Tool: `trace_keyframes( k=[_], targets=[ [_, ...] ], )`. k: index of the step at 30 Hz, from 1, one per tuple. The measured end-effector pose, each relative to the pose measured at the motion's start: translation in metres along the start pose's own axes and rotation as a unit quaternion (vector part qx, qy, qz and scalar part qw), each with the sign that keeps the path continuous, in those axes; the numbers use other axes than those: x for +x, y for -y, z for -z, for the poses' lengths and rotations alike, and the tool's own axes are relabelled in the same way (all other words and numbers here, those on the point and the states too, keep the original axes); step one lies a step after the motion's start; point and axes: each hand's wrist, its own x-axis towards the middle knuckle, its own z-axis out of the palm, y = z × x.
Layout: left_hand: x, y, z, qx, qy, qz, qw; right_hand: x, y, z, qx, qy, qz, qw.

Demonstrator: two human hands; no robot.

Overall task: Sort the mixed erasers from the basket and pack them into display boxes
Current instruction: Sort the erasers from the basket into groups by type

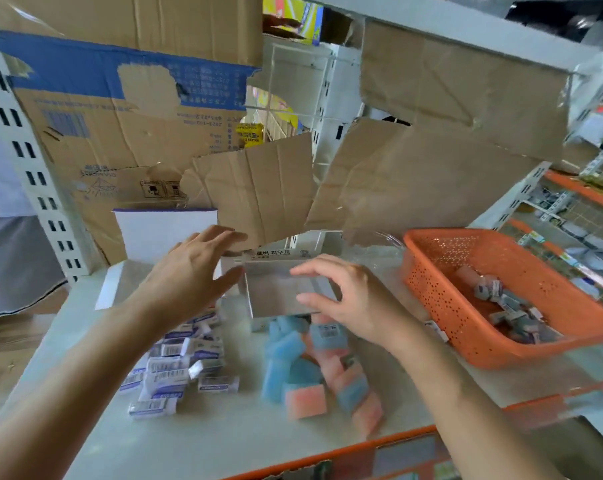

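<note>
- Cardboard sheets (431,174), torn and creased, hang behind the display box (275,289); a loose flap droops just above its far edge and could catch on the box if it is lifted.
- Orange basket (431,289) sits to the right of the display box, with a few grey-sleeved erasers (507,306) lying in its near corner, not yet sorted.
- Grey inside and with nothing in it, the display box looks tilted; if it tips or slides forward, it could scatter the heaps in front of it.
- Left hand (189,268) reaches to the box's left wall with fingers straight and spread, grasping nothing.
- Right hand (355,299) curves over the box's right side; blur hides whether it grips the wall or only hovers.
- Blue and pink erasers (307,375) lie in a loose heap directly in front of the box, soft-looking blocks, some wrapped.
- White erasers (175,368) in printed, barcoded sleeves are piled in front of the box and to its left; the heaps lie close together, so a careless sweep could mix them.
</note>
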Motion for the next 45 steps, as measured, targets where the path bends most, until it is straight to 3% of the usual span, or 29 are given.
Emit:
trace_keyframes(
  k=[5, 16, 22, 30, 36, 41, 45],
  targets=[
    [0.027, -0.047, -0.019, -0.012, 0.004, -0.050, 0.999, -0.030, -0.041, 0.054, -0.058, -0.005, -0.049, 0.997],
    [0.084, -0.152, -0.067, 0.008, 0.018, -0.062, 0.998, -0.081, -0.149, 0.156, -0.116, -0.075, -0.112, 0.984],
    [0.111, -0.206, -0.092, -0.019, 0.021, -0.084, 0.996, -0.100, -0.201, 0.198, -0.130, -0.009, -0.156, 0.979],
    [0.141, -0.260, -0.129, 0.004, 0.037, -0.077, 0.996, -0.102, -0.262, 0.226, -0.112, 0.061, -0.126, 0.984],
    [0.163, -0.290, -0.153, 0.064, 0.162, -0.084, 0.981, -0.098, -0.297, 0.231, -0.103, 0.105, -0.091, 0.985],
    [0.175, -0.299, -0.175, 0.145, 0.333, -0.024, 0.931, -0.092, -0.306, 0.226, -0.085, 0.128, -0.061, 0.986],
    [0.180, -0.301, -0.192, 0.213, 0.339, -0.005, 0.916, -0.089, -0.309, 0.221, -0.081, 0.129, -0.043, 0.987]
  ],
)
